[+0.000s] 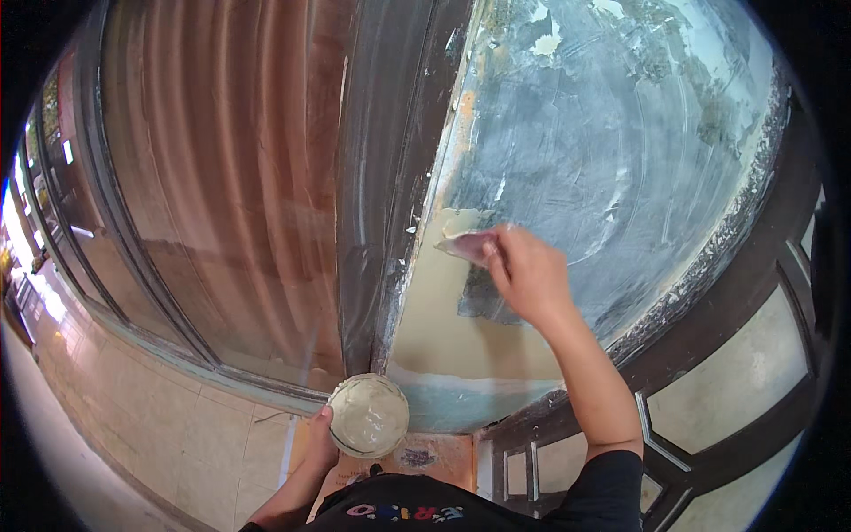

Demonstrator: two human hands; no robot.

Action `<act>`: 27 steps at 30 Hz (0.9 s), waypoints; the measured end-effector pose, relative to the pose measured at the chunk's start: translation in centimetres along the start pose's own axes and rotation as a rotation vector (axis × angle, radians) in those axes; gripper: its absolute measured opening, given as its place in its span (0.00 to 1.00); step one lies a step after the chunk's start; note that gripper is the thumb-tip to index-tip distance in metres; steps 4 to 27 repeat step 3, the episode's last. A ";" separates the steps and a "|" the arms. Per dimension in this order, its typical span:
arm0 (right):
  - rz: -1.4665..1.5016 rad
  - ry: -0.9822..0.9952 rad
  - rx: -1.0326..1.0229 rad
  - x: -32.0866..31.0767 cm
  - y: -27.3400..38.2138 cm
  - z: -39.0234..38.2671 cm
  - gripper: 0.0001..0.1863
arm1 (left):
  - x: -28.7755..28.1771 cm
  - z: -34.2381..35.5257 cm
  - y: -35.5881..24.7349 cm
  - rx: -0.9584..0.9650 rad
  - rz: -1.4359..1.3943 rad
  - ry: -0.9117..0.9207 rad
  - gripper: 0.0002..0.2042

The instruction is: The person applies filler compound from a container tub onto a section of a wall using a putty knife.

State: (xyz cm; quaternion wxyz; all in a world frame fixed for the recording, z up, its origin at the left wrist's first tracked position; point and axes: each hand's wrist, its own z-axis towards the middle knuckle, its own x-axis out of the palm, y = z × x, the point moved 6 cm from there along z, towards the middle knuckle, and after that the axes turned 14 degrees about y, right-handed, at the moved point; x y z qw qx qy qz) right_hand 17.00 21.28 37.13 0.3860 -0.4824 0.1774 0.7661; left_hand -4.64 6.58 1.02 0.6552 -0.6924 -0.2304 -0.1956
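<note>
My right hand [529, 273] grips a putty knife [466, 246] whose flat blade rests against the wall [567, 168], close to the dark wooden frame. Cream-coloured putty [425, 306] coats the lower left of this wall in a smooth layer, with a bare grey patch left of my wrist. Down by my waist, my left hand [324, 439] holds a round bowl [370, 415] by its left side. Thick putty of the same cream colour fills the bowl, and some is smeared on its rim. The fingers under the bowl are hidden.
Left of the wall stands a dark wooden post [377, 177], then a glass pane with a brown curtain [239, 177] behind it. A dark panelled door [709, 381] is at the right. Cardboard [417, 455] lies on the tiled floor [195, 426] near my feet.
</note>
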 end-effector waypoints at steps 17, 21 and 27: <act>0.319 -0.207 0.187 -3.8 -3.4 1.2 0.12 | 0.8 0.4 -0.7 0.011 0.153 0.140 0.30; 0.319 -0.207 0.187 -3.8 -3.4 1.2 0.12 | 0.8 0.4 -0.7 0.011 0.153 0.140 0.30; 0.319 -0.207 0.187 -3.8 -3.4 1.2 0.12 | 0.8 0.4 -0.7 0.011 0.153 0.140 0.30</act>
